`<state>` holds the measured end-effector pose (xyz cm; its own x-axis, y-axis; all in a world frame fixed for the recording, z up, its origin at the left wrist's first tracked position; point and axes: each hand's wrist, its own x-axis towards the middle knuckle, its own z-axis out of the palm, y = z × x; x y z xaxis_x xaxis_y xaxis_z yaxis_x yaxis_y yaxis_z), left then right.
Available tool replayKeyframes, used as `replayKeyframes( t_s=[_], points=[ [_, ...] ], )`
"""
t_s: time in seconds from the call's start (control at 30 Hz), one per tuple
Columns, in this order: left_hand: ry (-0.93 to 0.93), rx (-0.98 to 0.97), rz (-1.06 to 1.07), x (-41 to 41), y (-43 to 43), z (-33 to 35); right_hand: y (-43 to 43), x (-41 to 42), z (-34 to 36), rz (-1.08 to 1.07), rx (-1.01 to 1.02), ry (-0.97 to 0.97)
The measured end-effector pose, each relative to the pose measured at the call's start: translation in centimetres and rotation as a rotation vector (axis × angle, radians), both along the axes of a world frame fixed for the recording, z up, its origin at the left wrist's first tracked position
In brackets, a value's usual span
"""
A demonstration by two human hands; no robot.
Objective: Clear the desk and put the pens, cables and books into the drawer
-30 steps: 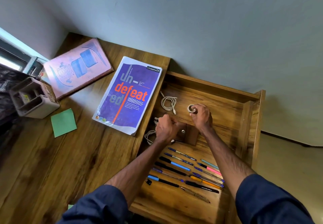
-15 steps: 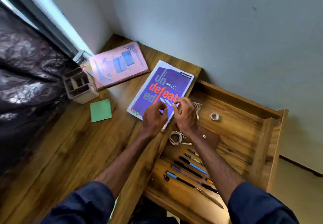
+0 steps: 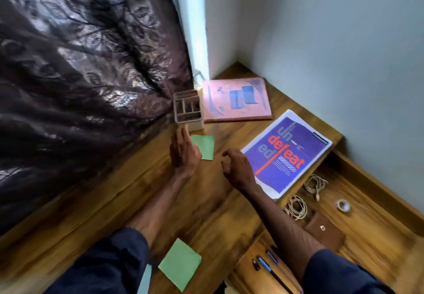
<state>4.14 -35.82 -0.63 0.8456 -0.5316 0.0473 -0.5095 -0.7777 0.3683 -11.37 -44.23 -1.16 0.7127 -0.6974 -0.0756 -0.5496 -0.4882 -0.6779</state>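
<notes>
The left hand hovers flat over the tabletop, its grip wide and empty, partly covering a green sticky note. The right hand hangs loosely curled, holding nothing, just beside a purple book printed "undefeated" in grey and orange. A pink book lies beyond. In the open drawer lie coiled white cables and pens.

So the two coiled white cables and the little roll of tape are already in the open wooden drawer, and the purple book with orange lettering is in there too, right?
Not quite. The head view shows the purple book with orange lettering lying on the wooden desk top, one corner overhanging the open wooden drawer. The two coiled white cables and the small roll of tape are indeed in the drawer.
</notes>
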Motion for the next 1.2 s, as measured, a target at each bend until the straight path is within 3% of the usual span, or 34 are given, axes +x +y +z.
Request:
replayKeyframes(
  t_s=[0.1,0.33,0.53,0.7,0.9,1.03,1.2],
  points=[
    [-0.04,0.113,-0.001,3.3,-0.3,0.3,0.4,2.4,0.5,0.067,-0.022,0.02],
    [0.148,0.134,-0.039,6.8,-1.9,0.9,0.2,4.2,1.4,0.046,-0.054,0.017],
    [0.037,-0.021,-0.051,6.5,-1.3,1.8,-0.4,3.0,1.7,0.006,-0.064,-0.039],
    [-0.069,-0.127,-0.174,3.4,-0.3,3.1,-1.2,2.5,3.7,-0.139,-0.077,-0.215],
    [-0.18,-0.016,-0.363,-2.5,-0.7,3.9,-2.1,0.3,6.8,-0.265,-0.171,-0.381],
    [-0.152,0.005,-0.507,-7.8,-1.7,4.4,-3.3,-2.7,7.9,-0.329,-0.133,-0.264],
    [-0.346,-0.038,-0.724,-14.4,-3.7,4.8,-5.0,-8.1,8.3,-0.551,-0.112,-0.001]
  ],
)
